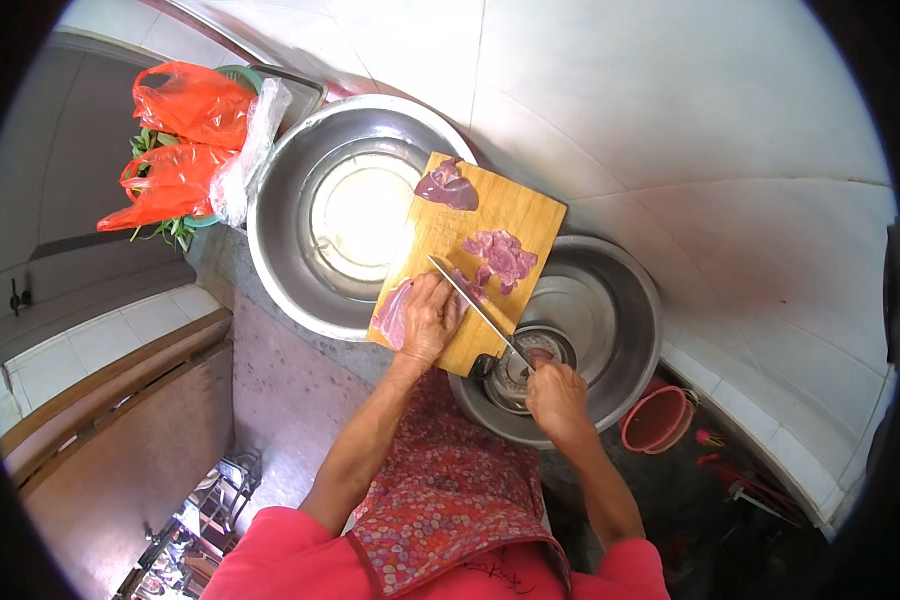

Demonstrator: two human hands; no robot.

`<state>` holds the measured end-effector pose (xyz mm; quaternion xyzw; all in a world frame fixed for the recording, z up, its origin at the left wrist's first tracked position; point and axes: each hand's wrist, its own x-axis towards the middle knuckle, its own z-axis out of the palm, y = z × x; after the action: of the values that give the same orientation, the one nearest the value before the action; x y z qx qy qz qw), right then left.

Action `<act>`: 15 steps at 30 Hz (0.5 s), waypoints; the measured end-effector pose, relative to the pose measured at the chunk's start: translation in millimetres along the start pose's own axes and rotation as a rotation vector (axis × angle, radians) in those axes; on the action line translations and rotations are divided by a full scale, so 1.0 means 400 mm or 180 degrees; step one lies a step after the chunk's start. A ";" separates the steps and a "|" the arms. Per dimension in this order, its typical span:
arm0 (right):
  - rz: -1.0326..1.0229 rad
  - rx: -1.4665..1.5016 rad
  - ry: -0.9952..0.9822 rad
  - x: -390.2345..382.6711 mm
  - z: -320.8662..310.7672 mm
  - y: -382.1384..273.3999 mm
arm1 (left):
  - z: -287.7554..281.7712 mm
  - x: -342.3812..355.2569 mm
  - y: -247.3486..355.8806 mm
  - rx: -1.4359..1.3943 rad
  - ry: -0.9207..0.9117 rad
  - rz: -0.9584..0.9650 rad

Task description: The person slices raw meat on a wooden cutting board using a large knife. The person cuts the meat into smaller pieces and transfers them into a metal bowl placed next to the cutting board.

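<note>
My right hand [558,402] is closed round the handle of a kitchen knife [480,312], its blade slanting up and left over the wooden cutting board [515,205]. Beside the blade, my left hand [429,318] presses down with bent fingers on a piece of raw meat [394,316]. A small part of meat shows between the fingers and the blade. Thin meat slices [502,258] lie in a pile right of the knife. At the board's far end sits a darker, larger chunk of meat [448,186].
The board bridges a large metal basin [278,262] on the left and another metal basin [642,330] on the right, which has a smaller metal bowl inside. Red plastic bags [198,105] with green leaves stand far left. A red bucket [658,420] is at the right. White tiled wall rises behind.
</note>
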<state>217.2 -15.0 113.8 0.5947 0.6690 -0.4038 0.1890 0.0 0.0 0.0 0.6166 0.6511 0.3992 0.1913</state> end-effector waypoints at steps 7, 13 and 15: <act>-0.0396 0.0313 0.0642 0.100 0.038 -0.060 | -0.025 0.027 -0.025 0.0021 -0.0009 0.0063; -0.0369 0.0044 0.0286 0.029 0.024 0.011 | -0.001 0.005 -0.005 -0.0048 -0.0046 -0.0036; -0.0164 0.0305 0.0513 0.061 0.027 -0.014 | 0.004 0.002 0.001 -0.0027 -0.0117 -0.0051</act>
<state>204.0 -7.4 91.3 0.6162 0.6769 -0.3910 0.0955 1.3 1.3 -0.4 0.6178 0.6507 0.3889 0.2090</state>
